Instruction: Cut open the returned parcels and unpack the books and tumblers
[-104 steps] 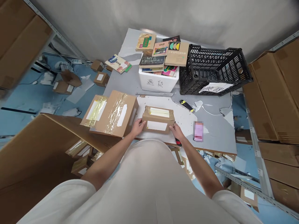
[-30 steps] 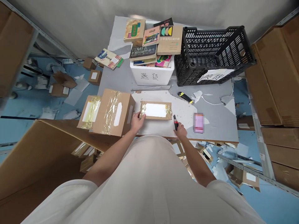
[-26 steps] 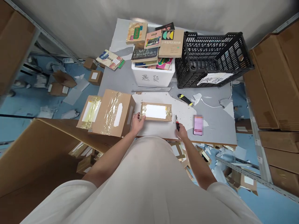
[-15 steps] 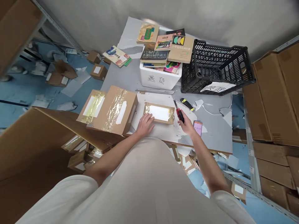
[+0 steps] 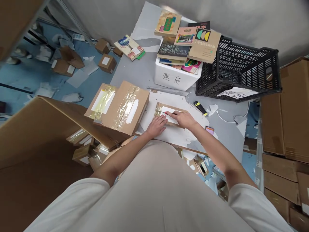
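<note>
A small flat cardboard parcel (image 5: 158, 109) with a white label and shiny tape lies on a white sheet (image 5: 154, 96) on the table. Flat on its near left edge rests my left hand (image 5: 156, 127), fingers stretched out. My right hand (image 5: 183, 119) reaches across the parcel's right part and grips a red-and-black box cutter (image 5: 165, 112), index finger along it. The thin blade points left over the taped end. My hand hides most of the handle and some of the label. Whether the blade cuts into the tape, I cannot tell.
Taped cartons (image 5: 129, 106) stand at the left. Behind are a white foam box (image 5: 177, 75) piled with books and a black plastic crate (image 5: 238, 69). A yellow-and-black cutter (image 5: 200, 108) and a phone (image 5: 210, 130) lie to the right. A big open carton (image 5: 48, 135) stands lower left.
My right hand has moved left with the box cutter, from beside the parcel to over its label and left end. My left hand stays at the near edge. The view has shifted.
</note>
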`<state>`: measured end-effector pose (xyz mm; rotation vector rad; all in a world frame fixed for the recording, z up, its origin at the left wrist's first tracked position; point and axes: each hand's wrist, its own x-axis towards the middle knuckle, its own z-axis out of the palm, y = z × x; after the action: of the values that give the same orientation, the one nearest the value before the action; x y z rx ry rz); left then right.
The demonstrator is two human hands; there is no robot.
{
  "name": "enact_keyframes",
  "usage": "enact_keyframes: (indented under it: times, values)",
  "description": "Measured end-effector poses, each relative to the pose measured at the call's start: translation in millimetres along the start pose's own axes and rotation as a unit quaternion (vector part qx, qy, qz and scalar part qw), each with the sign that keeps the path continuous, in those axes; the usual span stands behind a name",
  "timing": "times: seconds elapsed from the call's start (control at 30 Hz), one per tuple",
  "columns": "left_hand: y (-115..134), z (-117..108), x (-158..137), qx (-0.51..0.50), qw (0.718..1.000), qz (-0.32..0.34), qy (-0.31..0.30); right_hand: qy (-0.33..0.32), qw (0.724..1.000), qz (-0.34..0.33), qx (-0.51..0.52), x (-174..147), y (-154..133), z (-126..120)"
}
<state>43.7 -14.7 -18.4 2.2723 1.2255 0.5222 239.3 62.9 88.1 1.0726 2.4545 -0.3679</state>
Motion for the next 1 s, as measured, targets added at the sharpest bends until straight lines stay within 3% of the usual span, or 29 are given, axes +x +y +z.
enact_keyframes:
  times: [0.33,0.57,0.8,1.0]
  values:
    - [-5.6,8.0,-4.6,-0.017,1.0,-0.006,0.004,-0.053,0.998,0.014,-0.036,-6.7,-3.3,-9.8]
    - [-11.4,15.1,-1.7,-0.021,0.999,-0.027,0.012,-0.09,0.991,0.08,-0.053,-71.7,35.5,8.3]
    - [-7.8,13.6,4.0,-0.005,0.999,-0.042,-0.002,-0.029,0.99,0.141,-0.011,-111.5,51.8,38.4]
    - [-7.4,7.2,7.0,0.003,0.999,-0.043,-0.027,-0.022,0.99,0.142,0.015,-140.3,71.0,49.9]
